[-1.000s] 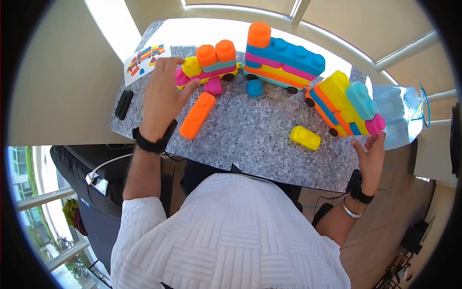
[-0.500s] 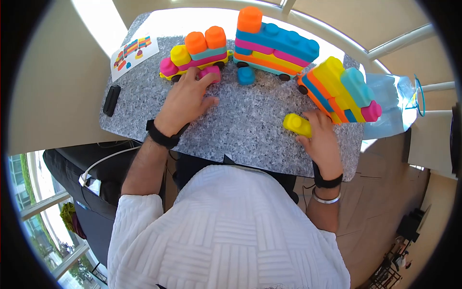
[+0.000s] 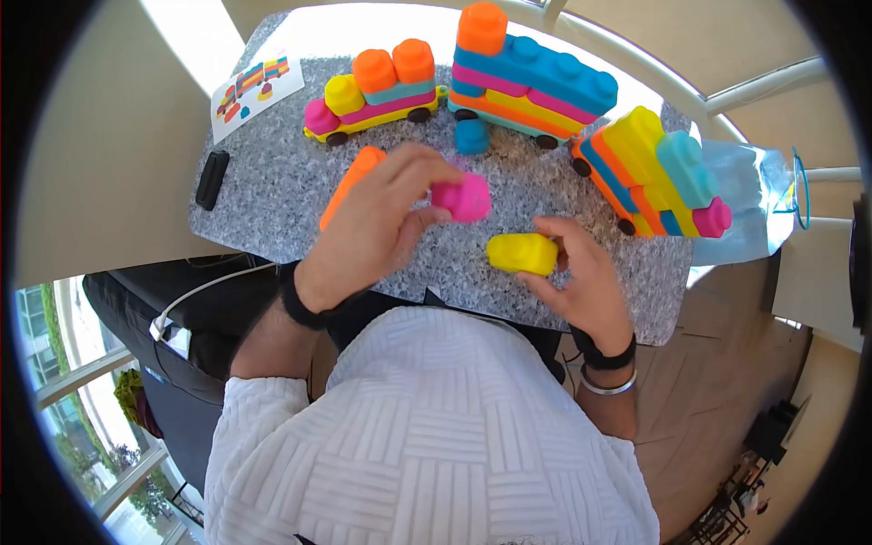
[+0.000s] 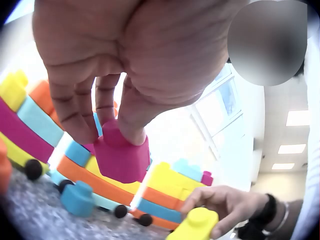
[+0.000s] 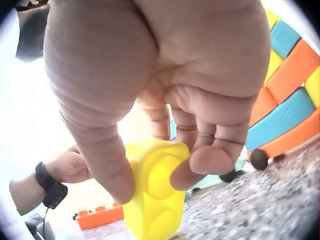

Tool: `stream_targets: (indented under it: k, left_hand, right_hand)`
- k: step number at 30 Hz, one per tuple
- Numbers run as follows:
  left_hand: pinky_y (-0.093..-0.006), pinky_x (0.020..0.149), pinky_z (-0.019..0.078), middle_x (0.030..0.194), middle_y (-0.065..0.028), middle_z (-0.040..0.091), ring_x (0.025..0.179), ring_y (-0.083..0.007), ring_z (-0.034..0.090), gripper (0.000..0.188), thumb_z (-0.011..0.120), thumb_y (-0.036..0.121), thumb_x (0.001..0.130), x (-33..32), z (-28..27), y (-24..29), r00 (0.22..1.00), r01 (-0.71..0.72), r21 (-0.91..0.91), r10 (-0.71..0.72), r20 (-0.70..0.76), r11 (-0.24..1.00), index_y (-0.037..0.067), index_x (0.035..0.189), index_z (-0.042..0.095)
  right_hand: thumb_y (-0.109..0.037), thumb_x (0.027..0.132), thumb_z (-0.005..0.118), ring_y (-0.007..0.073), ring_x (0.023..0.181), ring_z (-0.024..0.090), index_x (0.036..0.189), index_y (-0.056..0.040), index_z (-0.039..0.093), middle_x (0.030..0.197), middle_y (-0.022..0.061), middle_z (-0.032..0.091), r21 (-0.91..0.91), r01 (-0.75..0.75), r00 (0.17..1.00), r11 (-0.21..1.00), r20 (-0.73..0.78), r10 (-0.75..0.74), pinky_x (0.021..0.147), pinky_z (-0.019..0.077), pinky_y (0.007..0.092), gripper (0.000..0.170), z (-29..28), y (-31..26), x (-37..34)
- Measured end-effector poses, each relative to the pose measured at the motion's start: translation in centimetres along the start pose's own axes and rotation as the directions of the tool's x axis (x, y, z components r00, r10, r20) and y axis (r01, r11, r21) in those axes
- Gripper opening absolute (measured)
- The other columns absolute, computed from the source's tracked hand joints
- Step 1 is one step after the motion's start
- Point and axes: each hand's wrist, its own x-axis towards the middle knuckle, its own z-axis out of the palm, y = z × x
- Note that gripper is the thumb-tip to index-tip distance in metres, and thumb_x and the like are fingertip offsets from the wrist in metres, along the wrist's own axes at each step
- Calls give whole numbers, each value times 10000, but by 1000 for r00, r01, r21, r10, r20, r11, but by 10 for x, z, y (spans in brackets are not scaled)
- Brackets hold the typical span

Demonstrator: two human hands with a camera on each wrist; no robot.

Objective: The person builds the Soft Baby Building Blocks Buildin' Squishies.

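My left hand (image 3: pixel 372 222) pinches a small pink block (image 3: pixel 465 197) between thumb and fingertips, over the middle of the table. In the left wrist view the pink block (image 4: pixel 122 157) has its single stud upward, between the fingers. To its right my right hand (image 3: pixel 589 283) grips a longer yellow block (image 3: pixel 522 254) by one end. The right wrist view shows thumb and fingers on opposite sides of that yellow block (image 5: pixel 155 200). The two blocks are close together but apart. Partly behind my left hand lies a long orange block (image 3: pixel 351 184).
Behind the hands stands a train of stacked blocks: a low front car (image 3: pixel 381 100), a tall middle car (image 3: pixel 531 86) and an angled right car (image 3: pixel 649 177). A blue block (image 3: pixel 471 136) sits before it. A picture sheet (image 3: pixel 257 94) and a black object (image 3: pixel 213 180) lie left.
My left hand picked the pink block up from beside the front car and carried it right and nearer. My right hand came from the right car, took the yellow block and moved it left.
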Motion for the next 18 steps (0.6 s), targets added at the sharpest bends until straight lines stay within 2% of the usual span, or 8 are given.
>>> stream_targets:
  k: [1,2,4,5,8,11,15,18]
  left_hand:
    - [-434,946,567,1228,-162,652,1142,-383,672,386,760,-90,865,-3,4,7,993,-47,-103,57,100,994,18,1228,684]
    - [-417,950,571,1254,-156,659,1157,-374,677,427,759,-96,866,-5,7,11,974,-82,-209,123,192,974,27,1270,697]
    - [-413,943,575,1246,-151,661,1151,-365,681,421,767,-94,866,-9,13,12,965,-72,-245,129,227,967,29,1265,713]
    - [-409,936,578,1238,-146,662,1145,-356,686,416,775,-92,866,-10,15,12,955,-65,-278,140,260,958,31,1260,729]
    - [-405,924,584,1221,-141,675,1123,-338,698,387,809,-78,852,-11,9,7,942,-64,-357,174,287,932,29,1220,753]
    - [-400,925,589,1211,-138,689,1105,-333,707,390,826,-76,839,-11,8,14,957,9,-354,95,273,935,29,1211,769]
    - [-393,922,593,1221,-131,696,1100,-327,711,424,832,-86,825,-10,6,10,956,1,-395,115,270,919,34,1228,776]
    - [-387,909,597,1215,-124,696,1089,-320,712,439,835,-88,819,-10,6,17,949,-59,-361,165,270,931,40,1235,781]
  right_hand:
    - [-69,857,890,438,1089,720,1522,-66,565,1248,194,717,131,-74,996,989,61,66,947,592,471,740,4,-8,0]
    - [-69,857,890,438,1089,720,1522,-66,565,1248,194,717,134,-78,996,988,63,70,947,592,471,740,9,-11,1]
    - [-89,859,911,385,1115,742,1621,-53,472,1257,203,735,221,36,997,975,64,-51,947,599,438,880,16,-14,1]
    - [-101,855,929,347,1090,762,1639,-50,443,1238,203,743,175,79,996,981,31,-86,943,606,413,924,21,-10,0]
    - [-129,856,944,322,1044,774,1618,-44,471,1209,195,757,319,28,999,947,25,-38,921,616,401,902,22,-8,-2]
    - [-151,843,960,332,1020,778,1586,-35,513,1177,194,765,321,76,997,944,-45,-65,905,624,398,875,22,-9,-3]
    - [-170,830,974,324,1032,776,1536,-33,567,1221,192,759,322,80,997,943,-39,-72,878,628,387,826,25,-12,-3]
    - [-171,825,975,334,1042,765,1503,-37,594,1243,193,747,254,200,980,946,-65,-189,880,622,386,789,27,-16,-2]
